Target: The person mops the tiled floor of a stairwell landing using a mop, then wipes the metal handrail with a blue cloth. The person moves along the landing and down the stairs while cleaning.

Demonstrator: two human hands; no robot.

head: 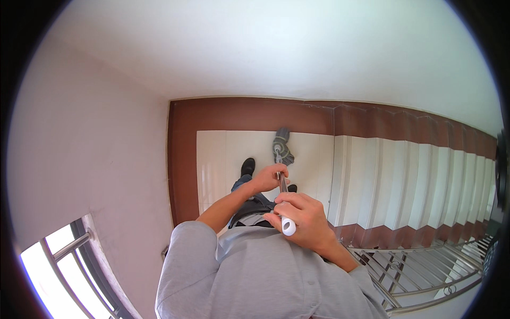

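Both of my hands grip the handle of a mop (283, 184), which runs down and away from my body. My right hand (301, 215) wraps the upper end, just below a white plastic end cap (289, 226). Lower on the shaft, my left hand (272, 178) is closed around the metal part. The grey mop head (283, 145), with lighter green bands, rests on the pale tiled floor (227, 155) of a landing. Its far end reaches the brown tile border (247, 113).
A flight of pale steps (392, 179) with brown edges adjoins the landing on the right. Stainless steel railings (414, 275) line its near side. White walls (255, 48) enclose the back and left. A barred window (59, 263) is at lower left. My black shoe (248, 166) stands beside the mop head.
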